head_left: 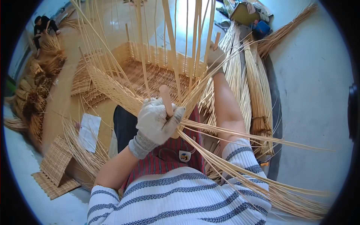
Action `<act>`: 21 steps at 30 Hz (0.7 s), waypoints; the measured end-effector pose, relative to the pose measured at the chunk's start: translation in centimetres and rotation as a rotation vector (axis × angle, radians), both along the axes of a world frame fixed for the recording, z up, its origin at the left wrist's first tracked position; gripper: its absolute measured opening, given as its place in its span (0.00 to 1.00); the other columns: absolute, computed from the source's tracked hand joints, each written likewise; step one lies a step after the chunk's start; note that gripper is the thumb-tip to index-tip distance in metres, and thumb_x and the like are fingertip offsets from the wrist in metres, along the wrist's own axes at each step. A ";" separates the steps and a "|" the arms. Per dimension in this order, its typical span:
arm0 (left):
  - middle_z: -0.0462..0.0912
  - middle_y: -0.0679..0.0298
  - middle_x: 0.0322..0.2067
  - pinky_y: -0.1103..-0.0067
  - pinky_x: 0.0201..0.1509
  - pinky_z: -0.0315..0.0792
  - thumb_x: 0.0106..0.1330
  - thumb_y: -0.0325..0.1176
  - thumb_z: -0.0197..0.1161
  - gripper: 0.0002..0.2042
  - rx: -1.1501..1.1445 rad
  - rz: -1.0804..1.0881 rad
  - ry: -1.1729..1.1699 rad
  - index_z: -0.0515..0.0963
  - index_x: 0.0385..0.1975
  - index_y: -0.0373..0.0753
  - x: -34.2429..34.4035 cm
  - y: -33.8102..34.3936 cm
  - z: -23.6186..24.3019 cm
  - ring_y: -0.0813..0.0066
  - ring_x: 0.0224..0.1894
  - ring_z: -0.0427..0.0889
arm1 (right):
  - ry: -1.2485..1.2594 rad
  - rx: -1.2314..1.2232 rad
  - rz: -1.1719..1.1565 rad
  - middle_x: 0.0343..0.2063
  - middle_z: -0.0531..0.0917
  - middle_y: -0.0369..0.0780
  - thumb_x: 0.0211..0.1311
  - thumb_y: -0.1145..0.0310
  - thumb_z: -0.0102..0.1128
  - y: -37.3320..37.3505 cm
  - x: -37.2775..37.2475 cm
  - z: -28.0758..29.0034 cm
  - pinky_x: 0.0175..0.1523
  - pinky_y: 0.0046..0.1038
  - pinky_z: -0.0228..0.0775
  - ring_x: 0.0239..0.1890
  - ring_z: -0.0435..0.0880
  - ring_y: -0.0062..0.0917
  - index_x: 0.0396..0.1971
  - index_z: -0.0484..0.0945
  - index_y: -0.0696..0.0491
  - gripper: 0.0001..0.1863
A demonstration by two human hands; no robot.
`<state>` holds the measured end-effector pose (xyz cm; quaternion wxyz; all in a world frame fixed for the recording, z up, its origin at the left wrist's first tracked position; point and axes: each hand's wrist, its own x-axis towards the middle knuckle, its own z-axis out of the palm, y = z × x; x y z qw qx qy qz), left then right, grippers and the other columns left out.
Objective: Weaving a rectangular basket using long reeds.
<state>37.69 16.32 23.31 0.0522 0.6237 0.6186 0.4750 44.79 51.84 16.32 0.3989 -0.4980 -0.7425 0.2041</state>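
Observation:
A half-woven rectangular wicker basket (108,84) is in front of me, its long thin upright stakes (141,41) rising from the walls. My left hand (156,118), in a white glove with a grey cuff, is closed on the basket's near corner. A round-topped wooden peg (166,99) stands up between its thumb and fingers. From that corner a bundle of loose wicker strands (232,168) fans out to the lower right, over my right sleeve. My gloved right hand (215,58) is at the far right corner, beside another wooden peg (216,40); strands and stakes partly hide its fingers.
Bundles of pale wicker strands (255,86) lie to the right, near a blue container (262,28). On the left are woven panels (56,161), a white sheet (89,131) and heaps of brown strands (37,90). Another person (44,28) sits at the far left.

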 end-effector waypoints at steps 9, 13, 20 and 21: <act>0.72 0.59 0.20 0.71 0.28 0.66 0.66 0.28 0.64 0.07 -0.050 -0.018 -0.002 0.81 0.26 0.35 0.4 -0.7 0.1 0.62 0.23 0.74 | -0.054 0.051 -0.029 0.24 0.85 0.53 0.71 0.38 0.44 1.6 0.0 -1.9 0.40 0.46 0.77 0.32 0.85 0.52 0.27 0.85 0.57 0.36; 0.71 0.58 0.19 0.69 0.27 0.65 0.66 0.29 0.65 0.08 -0.096 -0.006 0.099 0.79 0.25 0.35 1.2 -0.5 1.1 0.60 0.22 0.74 | -0.103 0.248 0.155 0.29 0.84 0.54 0.73 0.45 0.43 2.3 1.1 -2.0 0.43 0.46 0.76 0.36 0.83 0.54 0.30 0.81 0.57 0.30; 0.76 0.52 0.21 0.61 0.35 0.70 0.70 0.42 0.60 0.19 -0.107 0.035 0.061 0.77 0.18 0.38 0.1 -0.5 1.0 0.52 0.28 0.80 | -0.270 0.309 0.173 0.26 0.84 0.51 0.68 0.60 0.53 2.4 -0.6 -2.8 0.31 0.46 0.75 0.27 0.85 0.45 0.62 0.72 0.49 0.24; 0.77 0.51 0.22 0.60 0.37 0.71 0.71 0.44 0.58 0.20 -0.100 -0.017 0.053 0.77 0.19 0.37 -0.2 0.6 1.6 0.50 0.29 0.80 | -0.231 0.577 0.223 0.25 0.84 0.51 0.66 0.63 0.56 5.5 1.5 -4.4 0.32 0.43 0.78 0.26 0.86 0.44 0.63 0.71 0.52 0.25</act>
